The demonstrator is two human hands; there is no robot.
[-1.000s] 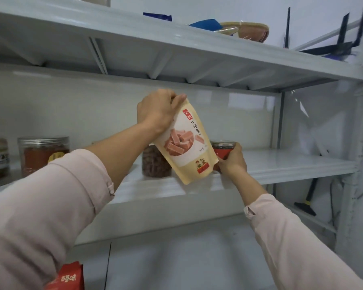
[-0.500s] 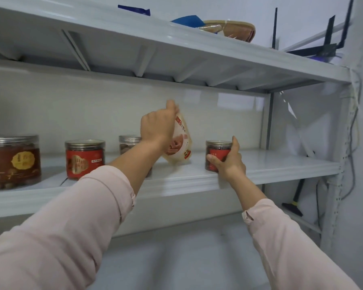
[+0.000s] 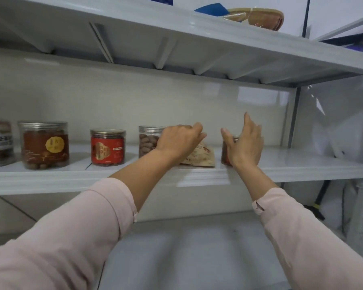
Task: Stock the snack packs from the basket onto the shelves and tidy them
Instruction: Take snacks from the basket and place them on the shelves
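Both hands on the shelf [image 3: 291,164]: our left hand [image 3: 179,141] presses the pouch [image 3: 200,156] flat, right hand [image 3: 244,143] open against a jar [image 3: 225,152].

I see the tan snack pouch [image 3: 199,156] lying slumped on the middle shelf [image 3: 291,166], between two clear jars, its top partly hidden.

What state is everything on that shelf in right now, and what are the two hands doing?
Snack pouch: lying on the shelf, under the left hand.
Left hand: resting on the pouch.
Right hand: open, against a small jar.
Small jar: upright, mostly hidden.
Nut jar: upright, lidded.
Red jar: upright, lidded.
Big jar: upright, lidded.
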